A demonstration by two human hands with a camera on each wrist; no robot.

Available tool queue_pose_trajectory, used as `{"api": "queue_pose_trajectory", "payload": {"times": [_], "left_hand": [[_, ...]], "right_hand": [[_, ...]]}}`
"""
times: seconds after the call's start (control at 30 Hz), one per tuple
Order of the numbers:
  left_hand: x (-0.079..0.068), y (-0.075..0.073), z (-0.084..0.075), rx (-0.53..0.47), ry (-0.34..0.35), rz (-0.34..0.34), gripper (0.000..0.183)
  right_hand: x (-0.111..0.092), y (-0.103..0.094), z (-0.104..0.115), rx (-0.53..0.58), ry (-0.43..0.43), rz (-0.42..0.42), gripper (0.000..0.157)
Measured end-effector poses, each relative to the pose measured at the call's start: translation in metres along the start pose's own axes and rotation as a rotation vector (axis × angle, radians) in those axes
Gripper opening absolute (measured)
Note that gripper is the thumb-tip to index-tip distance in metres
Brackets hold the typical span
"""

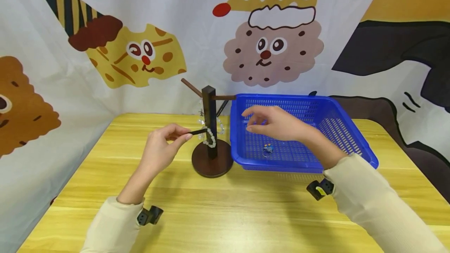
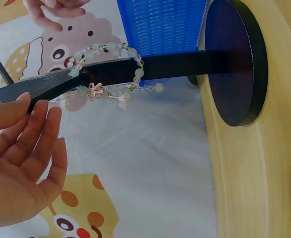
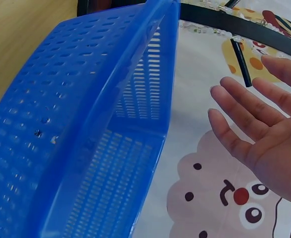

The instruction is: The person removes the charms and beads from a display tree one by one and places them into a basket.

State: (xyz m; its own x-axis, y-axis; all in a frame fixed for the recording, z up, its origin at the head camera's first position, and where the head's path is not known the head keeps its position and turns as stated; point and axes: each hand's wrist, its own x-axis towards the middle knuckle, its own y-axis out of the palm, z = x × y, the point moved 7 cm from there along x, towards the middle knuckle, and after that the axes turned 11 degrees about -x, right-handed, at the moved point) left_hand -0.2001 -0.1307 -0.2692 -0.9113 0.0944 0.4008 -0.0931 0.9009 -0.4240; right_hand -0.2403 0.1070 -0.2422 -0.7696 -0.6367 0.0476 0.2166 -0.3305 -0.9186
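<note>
In the head view a dark wooden stand (image 1: pixel 209 108) with a round base and several pegs stands upright on the table. My left hand (image 1: pixel 163 143) pinches the tip of its front-left peg (image 1: pixel 197 132) between thumb and fingers. A pale beaded bracelet (image 2: pixel 139 73) hangs on that peg close to the post, with a pink flower charm (image 2: pixel 95 91) on it. More clear beads (image 1: pixel 221 126) hang behind the post. Over the blue basket (image 1: pixel 281 165) hovers my right hand (image 1: pixel 272 122), its fingers loosely bent and holding nothing.
Inside the basket, right of the stand, lies a small blue and yellow trinket (image 1: pixel 268 148) with a ring. A white curtain (image 1: pixel 204 42) with cartoon prints hangs behind the wooden table (image 1: pixel 211 214). One peg (image 1: pixel 223 97) reaches to the basket's left rim.
</note>
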Motion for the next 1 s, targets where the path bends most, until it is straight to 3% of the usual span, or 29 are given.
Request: {"api": "queue_pose_trajectory", "payload": {"times": [0.4, 1.0], "left_hand": [[0.000, 0.000, -0.002, -0.001, 0.011, 0.003, 0.006], [0.001, 0.000, -0.002, -0.009, 0.022, 0.003, 0.005]], "right_hand": [[0.020, -0.006, 0.005, -0.017, -0.015, -0.042, 0.033], [0.050, -0.010, -0.006, 0.024, 0.042, -0.080, 0.039]]}}
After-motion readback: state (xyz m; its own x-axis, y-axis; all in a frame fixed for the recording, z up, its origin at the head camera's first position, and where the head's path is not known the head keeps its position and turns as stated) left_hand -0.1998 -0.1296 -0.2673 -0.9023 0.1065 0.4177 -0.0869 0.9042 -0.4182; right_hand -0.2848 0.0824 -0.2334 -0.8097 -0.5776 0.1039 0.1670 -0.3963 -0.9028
